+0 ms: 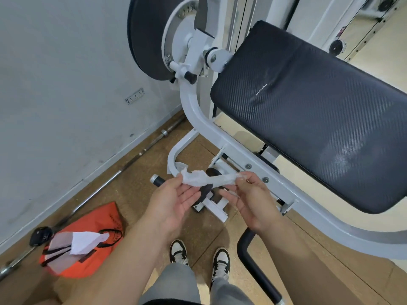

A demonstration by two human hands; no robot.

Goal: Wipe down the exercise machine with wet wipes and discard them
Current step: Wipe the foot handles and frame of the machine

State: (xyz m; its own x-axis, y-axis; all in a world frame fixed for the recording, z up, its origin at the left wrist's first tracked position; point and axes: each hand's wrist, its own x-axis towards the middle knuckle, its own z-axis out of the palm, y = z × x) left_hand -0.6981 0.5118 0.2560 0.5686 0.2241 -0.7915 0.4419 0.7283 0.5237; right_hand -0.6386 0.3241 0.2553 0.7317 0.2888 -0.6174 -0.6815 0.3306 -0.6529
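Brown floor (132, 194) meets a pale wall (55, 73) in this gym corner, and both hands are up in front of the white-framed exercise machine (193, 111). Left hand (174, 203) is palm up: thumb and forefinger pinch one end of the wet wipe (209, 180), and the other fingers (191, 193) spread loose beneath it. Right hand (253, 201) pinches the opposite end, its remaining fingers (230, 194) lightly curled, touching nothing I can make out. The wipe hangs twisted between the two pinches, in the air, off the machine. Up beyond the right fingers sits the black pad (319, 119), its far side cut off by the picture's edge. Just behind the left fingers a black handle (156, 181) pokes out, mostly hidden by the hand. Down to the left of the left fingers, on the floor, lies an orange bag (92, 234) with something white (84, 241) on top, either a wipe or a packet, hard to tell. A barbell (123, 168) runs along the wall, its ends out of view.
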